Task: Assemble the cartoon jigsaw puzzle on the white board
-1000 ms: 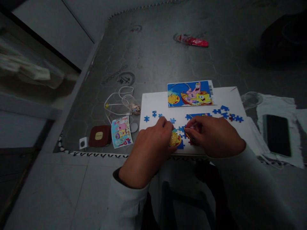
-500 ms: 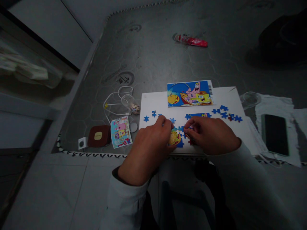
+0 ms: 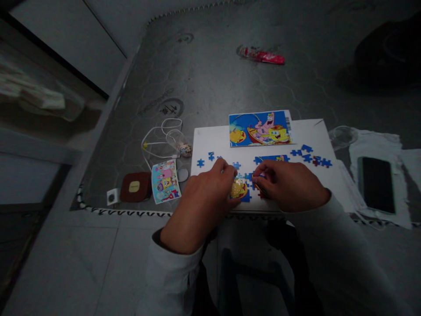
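A partly joined jigsaw puzzle, with a yellow burger on blue, lies on a white board near its front edge. My left hand is curled over the puzzle's left side, thumb low and fingers above, gripping it. From the right, my right hand pinches a small jigsaw piece at the puzzle's right part; the fingers hide most of it. Just above the right fingers is a joined strip of pieces. Loose blue pieces lie left of the puzzle, and several more pieces lie to the right.
A cartoon picture card rests on the white board. To the left are a sticker sheet, a brown box and a white cable. A phone lies on tissue at right. Farther back is a red wrapper.
Both hands stay almost in place. The left hand has shifted very slightly left, showing a little more of the burger; the right keeps its pinch.
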The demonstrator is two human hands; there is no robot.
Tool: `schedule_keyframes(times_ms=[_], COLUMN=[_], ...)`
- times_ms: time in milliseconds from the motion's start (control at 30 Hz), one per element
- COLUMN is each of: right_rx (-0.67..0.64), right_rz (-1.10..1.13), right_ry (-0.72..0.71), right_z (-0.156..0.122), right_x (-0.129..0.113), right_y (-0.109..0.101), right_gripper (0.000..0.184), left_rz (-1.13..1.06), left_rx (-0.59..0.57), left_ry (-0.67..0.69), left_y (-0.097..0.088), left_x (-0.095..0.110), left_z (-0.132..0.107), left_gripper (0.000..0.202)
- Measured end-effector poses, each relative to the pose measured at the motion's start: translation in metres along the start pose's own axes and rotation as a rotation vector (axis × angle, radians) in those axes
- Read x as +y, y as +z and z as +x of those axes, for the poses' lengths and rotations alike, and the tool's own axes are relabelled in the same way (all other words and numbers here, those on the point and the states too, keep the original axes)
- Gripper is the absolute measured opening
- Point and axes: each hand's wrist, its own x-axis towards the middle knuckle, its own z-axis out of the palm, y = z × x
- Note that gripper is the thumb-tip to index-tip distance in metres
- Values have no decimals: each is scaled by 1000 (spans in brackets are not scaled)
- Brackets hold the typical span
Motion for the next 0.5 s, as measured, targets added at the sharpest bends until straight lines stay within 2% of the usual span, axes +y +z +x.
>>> schedule_keyframes(times_ms=[267,500], right_rx=[1,37], right_rz=[22,12], right_ry=[7,-5], right_z=[1,0], right_x=[1,1], right_y=[1,2], right_gripper=[7,6], left_rz=[-12,-11], left_rx=[-45,-39], left_ry=[5,-4], left_y=[-2,0], left_x=[0,2], left_z=[-2,-1], left_gripper=[49,50])
